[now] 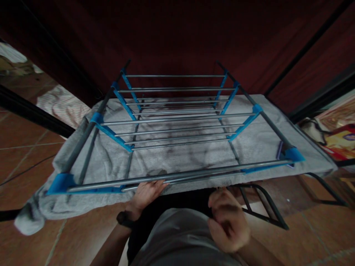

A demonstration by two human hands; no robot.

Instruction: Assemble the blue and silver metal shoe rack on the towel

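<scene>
A clothes drying rack (pixel 177 119) with grey metal rods and blue plastic joints lies spread out on a light grey blanket (pixel 188 157). My left hand (pixel 148 193), with a dark band at the wrist, is at the rack's near edge, its fingers curled over the lower near rods. Close to my body, right of centre, my right hand (pixel 229 220) is curled into a loose fist. It is apart from the rack and somewhat blurred, and nothing shows in it. At the near right corner of the rack lies a small dark purple-edged object (pixel 280 150), partly hidden by the frame.
A dark red curtain (pixel 177 37) hangs behind the rack. Black metal posts (pixel 36 111) stand at the left. A dark metal chair frame (pixel 266 207) is at the lower right. Striped cloth (pixel 65 105) lies at left, and a red-yellow package (pixel 342 142) sits at right.
</scene>
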